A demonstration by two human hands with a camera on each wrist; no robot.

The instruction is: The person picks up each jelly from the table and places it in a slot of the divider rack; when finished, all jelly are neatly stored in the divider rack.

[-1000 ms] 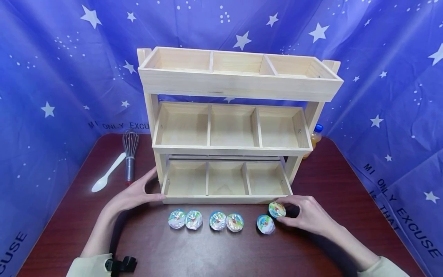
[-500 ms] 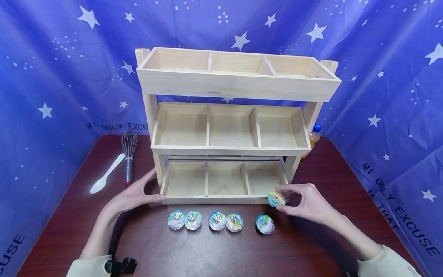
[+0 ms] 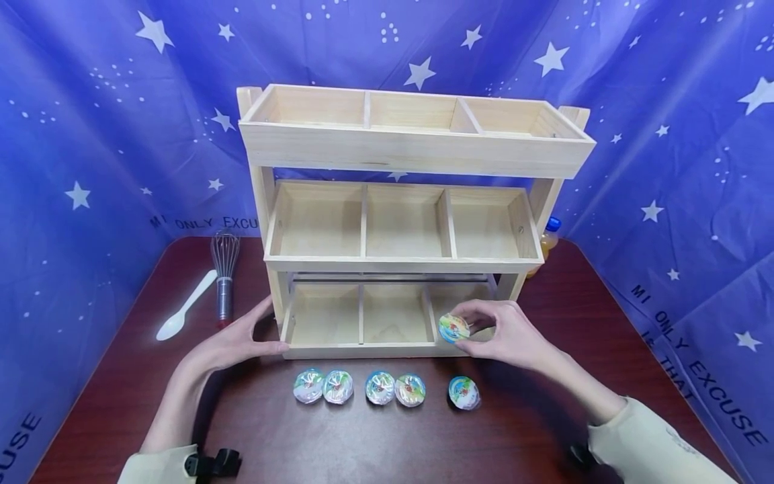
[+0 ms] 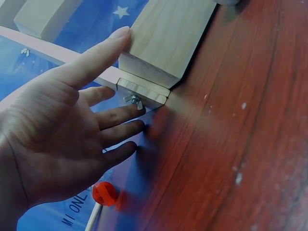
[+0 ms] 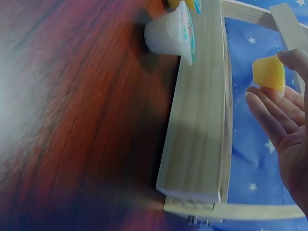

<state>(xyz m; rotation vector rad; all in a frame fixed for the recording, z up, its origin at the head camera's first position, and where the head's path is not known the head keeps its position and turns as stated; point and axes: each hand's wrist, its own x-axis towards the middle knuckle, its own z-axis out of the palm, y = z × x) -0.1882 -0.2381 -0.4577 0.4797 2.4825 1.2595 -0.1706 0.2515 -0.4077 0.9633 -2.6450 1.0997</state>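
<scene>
My right hand (image 3: 514,333) pinches a small yellow jelly cup (image 3: 453,328) with a printed lid, between thumb and fingers. It holds the cup at the right compartment of the wooden rack's bottom tier (image 3: 363,351). The cup's yellow body (image 5: 268,73) shows in the right wrist view. At the rack's lower left corner, my left hand (image 3: 232,339) has its fingers extended, the thumb touching the bottom tier's end. In the left wrist view its palm (image 4: 53,130) faces the camera, fingers beside a wing nut (image 4: 134,100). A single jelly cup (image 3: 463,392) stands in front of the rack's right side.
Two pairs of jelly cups (image 3: 338,387) stand before the left and middle compartments. A whisk (image 3: 225,282) and a white spoon (image 3: 186,306) lie left of the rack. A blue-capped bottle (image 3: 549,238) is partly hidden behind its right side. Starred curtains (image 3: 665,168) surround the table (image 3: 363,450).
My right hand has lifted the jelly cup off the table and carried it up and left to the bottom tier's right compartment. My left hand has stayed in place.
</scene>
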